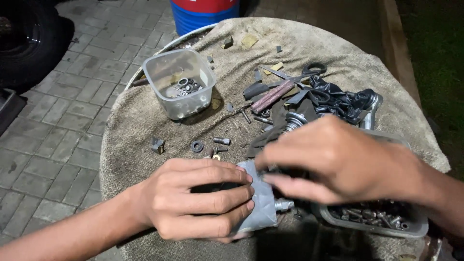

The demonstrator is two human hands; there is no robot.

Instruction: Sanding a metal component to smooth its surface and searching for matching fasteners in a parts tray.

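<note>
Nearest, the left hand [203,198] is clenched around a grey plastic bag [263,200] at six o'clock on the desk [135,125]. Its bolt end [284,205] points toward three o'clock, where the right hand [338,162] pinches the bag's top edge from above.

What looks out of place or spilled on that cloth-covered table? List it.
Loose small metal bolts and a black rubber washer lie scattered on the tan cloth, outside the clear plastic tub. A crumpled black plastic bag is heaped beside black-handled scissors.
</note>
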